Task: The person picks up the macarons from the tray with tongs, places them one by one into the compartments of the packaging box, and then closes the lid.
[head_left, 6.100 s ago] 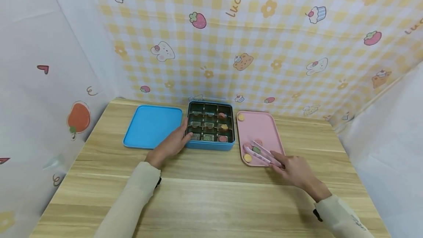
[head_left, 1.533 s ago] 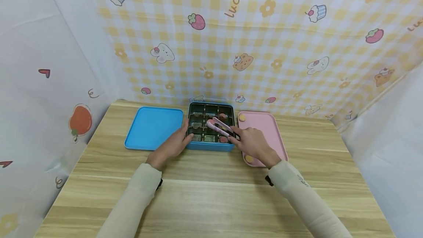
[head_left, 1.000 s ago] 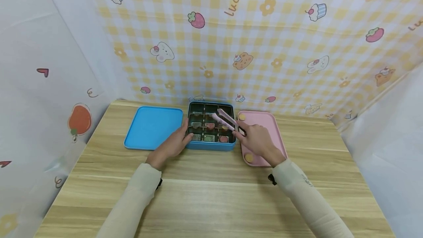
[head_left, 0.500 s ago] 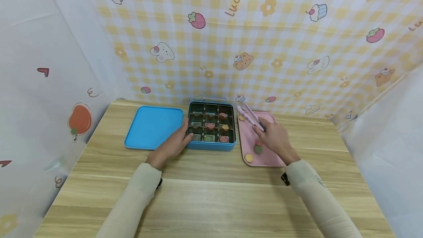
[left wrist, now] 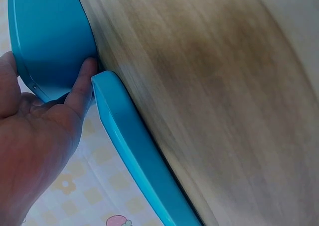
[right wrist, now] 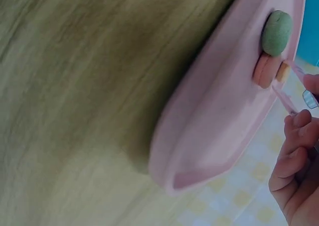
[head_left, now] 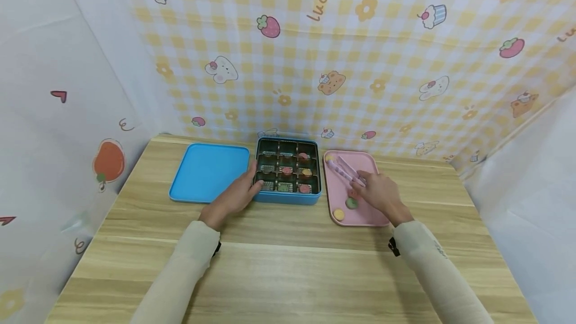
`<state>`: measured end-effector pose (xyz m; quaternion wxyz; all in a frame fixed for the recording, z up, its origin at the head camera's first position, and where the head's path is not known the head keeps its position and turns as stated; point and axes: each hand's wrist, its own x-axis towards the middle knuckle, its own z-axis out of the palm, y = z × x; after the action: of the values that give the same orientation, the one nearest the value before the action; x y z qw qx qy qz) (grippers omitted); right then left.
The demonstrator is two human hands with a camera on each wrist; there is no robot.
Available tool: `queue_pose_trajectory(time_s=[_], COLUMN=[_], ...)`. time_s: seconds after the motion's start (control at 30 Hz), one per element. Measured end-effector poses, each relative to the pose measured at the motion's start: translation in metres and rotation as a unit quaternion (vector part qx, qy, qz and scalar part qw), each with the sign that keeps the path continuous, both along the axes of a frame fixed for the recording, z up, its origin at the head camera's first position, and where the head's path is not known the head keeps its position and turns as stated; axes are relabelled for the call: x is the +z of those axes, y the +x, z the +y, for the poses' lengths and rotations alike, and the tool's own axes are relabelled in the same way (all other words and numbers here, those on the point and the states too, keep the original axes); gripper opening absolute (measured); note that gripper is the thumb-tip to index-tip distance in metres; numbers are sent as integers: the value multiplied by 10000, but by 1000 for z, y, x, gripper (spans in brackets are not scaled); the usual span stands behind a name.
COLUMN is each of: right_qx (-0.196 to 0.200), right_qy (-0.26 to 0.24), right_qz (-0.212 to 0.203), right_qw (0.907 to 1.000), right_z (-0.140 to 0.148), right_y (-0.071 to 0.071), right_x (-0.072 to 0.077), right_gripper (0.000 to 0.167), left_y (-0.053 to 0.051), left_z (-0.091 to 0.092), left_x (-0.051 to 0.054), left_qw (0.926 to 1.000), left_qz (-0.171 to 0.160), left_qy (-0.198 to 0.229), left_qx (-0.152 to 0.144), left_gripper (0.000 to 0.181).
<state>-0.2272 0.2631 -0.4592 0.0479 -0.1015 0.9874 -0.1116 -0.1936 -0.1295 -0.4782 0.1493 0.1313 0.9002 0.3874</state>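
My left hand (head_left: 236,196) rests at the left front corner of a blue divided box (head_left: 288,197), its fingers along the wall; in the left wrist view, thumb and finger touch two sides. Macarons sit in several compartments, including a pink one (head_left: 286,170) in the centre. My right hand (head_left: 380,191) grips pink tongs (head_left: 344,170) over the pink tray (head_left: 366,161). Their tips are near a yellow macaron (head_left: 329,158) at the tray's back left corner. A green macaron (right wrist: 277,33) and a pink one (right wrist: 266,70) lie below the hand. Another yellow macaron (head_left: 339,214) lies at the front.
A blue lid-like tray (head_left: 211,171) lies left of the box, close to my left hand. Behind everything hangs a checked cloth (head_left: 292,64). The wooden table (head_left: 288,274) extends toward me.
The tongs left a pink macaron in the box's centre compartment, then moved right to the pink tray and lowered toward its back left yellow macaron. My left hand has stayed put.
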Motion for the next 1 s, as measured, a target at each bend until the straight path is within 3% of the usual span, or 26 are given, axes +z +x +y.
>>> queue_pose_trajectory(time_s=[0.3, 0.77, 1.0], right_qx=[135, 55, 16], right_qy=[80, 170, -30], right_qz=[106, 165, 475], right_qw=[9998, 9997, 9989], right_z=[-5, -8, -11], right_y=[-7, -5, -3], right_x=[-8, -7, -2], right_gripper=[49, 50, 49], left_y=[-1, 0, 0], left_z=[0, 0, 0], left_x=[-2, -1, -1], left_qw=[10000, 10000, 10000], left_qz=[57, 31, 16], left_qy=[-6, 26, -13], left_qx=[-39, -14, 8], left_gripper=[74, 74, 74])
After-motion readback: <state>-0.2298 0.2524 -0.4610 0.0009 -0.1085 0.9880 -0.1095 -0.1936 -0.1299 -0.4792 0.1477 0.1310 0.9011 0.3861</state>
